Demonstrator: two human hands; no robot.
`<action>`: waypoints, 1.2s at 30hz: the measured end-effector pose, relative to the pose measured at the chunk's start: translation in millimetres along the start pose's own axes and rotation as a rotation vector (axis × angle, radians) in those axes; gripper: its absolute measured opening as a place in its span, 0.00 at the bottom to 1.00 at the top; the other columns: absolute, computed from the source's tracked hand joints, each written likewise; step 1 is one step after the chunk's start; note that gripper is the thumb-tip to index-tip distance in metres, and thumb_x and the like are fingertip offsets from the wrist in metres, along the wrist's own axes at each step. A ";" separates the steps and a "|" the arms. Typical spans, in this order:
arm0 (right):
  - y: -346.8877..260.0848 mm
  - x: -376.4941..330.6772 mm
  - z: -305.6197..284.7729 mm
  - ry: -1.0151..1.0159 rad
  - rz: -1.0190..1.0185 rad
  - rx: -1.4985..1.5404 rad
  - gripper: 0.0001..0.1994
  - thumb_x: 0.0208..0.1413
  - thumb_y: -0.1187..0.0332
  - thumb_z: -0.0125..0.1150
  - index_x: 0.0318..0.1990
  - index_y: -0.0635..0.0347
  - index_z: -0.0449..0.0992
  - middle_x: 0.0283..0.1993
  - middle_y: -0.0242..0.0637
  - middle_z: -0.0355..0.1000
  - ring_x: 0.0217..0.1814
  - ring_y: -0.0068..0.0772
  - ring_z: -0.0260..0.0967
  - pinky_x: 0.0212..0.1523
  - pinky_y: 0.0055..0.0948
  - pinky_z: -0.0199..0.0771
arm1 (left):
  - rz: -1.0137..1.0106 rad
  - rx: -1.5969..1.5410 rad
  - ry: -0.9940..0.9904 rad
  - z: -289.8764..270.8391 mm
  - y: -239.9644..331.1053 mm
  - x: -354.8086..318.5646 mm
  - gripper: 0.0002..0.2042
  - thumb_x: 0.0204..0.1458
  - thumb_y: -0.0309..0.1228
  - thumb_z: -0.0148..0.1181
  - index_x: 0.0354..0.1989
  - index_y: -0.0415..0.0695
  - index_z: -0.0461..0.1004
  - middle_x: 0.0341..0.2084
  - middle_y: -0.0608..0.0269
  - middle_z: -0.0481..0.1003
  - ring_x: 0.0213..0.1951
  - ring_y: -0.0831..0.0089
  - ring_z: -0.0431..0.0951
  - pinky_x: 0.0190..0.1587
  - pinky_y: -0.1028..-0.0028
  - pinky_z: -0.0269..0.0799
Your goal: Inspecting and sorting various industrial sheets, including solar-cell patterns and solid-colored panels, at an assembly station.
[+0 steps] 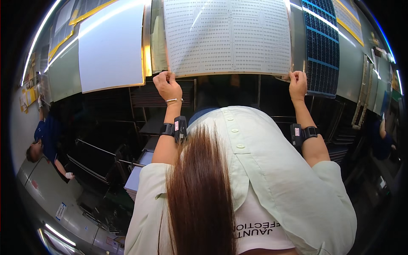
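Hair [202,182] hangs nearest, each hand [170,87] pinches the dotted panel [229,38], and racks [97,147] hold boards [133,178].

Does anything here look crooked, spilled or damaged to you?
Nothing stands out: I see no spill or damage. The patterned white panel looks fairly straight, with the left hand and right hand at its two near corners.

The sheet [255,40] is white, dark-dotted — the panel [321,61] black, seemingly blue-banded.
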State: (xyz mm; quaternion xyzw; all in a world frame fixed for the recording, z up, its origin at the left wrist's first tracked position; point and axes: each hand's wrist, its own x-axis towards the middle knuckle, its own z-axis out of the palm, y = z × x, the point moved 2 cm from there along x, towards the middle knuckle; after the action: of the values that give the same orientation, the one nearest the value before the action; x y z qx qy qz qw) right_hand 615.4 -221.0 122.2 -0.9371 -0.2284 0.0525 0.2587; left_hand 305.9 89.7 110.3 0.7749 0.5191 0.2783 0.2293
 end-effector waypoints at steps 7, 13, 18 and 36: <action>-9.3 4.1 -7.8 0.135 -0.137 -0.072 0.15 0.44 0.70 0.60 0.41 0.57 0.67 0.40 0.39 0.63 0.43 0.41 0.61 0.44 0.33 0.61 | -0.408 -0.261 0.000 18.8 -33.2 -9.9 0.11 0.49 0.32 0.56 0.31 0.37 0.66 0.22 0.61 0.69 0.24 0.75 0.67 0.29 0.74 0.65; -60.1 107.5 22.8 0.084 -0.561 -0.376 0.19 0.48 0.67 0.51 0.50 0.55 0.68 0.56 0.32 0.61 0.61 0.40 0.51 0.57 0.40 0.51 | -0.537 -0.442 -0.350 11.0 -49.4 -8.3 0.11 0.54 0.30 0.48 0.24 0.36 0.69 0.15 0.64 0.71 0.18 0.79 0.69 0.23 0.78 0.67; -73.3 249.4 62.6 0.200 -0.545 -0.445 0.19 0.50 0.69 0.45 0.51 0.59 0.66 0.57 0.32 0.59 0.62 0.42 0.51 0.57 0.43 0.52 | -0.599 -0.357 -0.417 -3.1 -34.0 -2.0 0.09 0.52 0.31 0.52 0.28 0.36 0.68 0.20 0.62 0.71 0.19 0.79 0.70 0.23 0.79 0.66; -86.9 297.2 79.8 0.315 -0.521 -0.357 0.19 0.47 0.73 0.44 0.49 0.59 0.69 0.56 0.33 0.63 0.60 0.37 0.54 0.58 0.37 0.52 | 0.594 0.416 -0.273 107.5 59.6 235.4 0.27 0.50 0.43 0.50 0.56 0.40 0.59 0.59 0.60 0.55 0.63 0.57 0.47 0.59 0.52 0.43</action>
State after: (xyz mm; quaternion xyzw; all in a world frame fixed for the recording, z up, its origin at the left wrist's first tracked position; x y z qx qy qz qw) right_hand 827.8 17.3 103.7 -0.8745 -0.4225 -0.2013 0.1277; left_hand 490.2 280.8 114.7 0.9513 0.2824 0.1156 0.0435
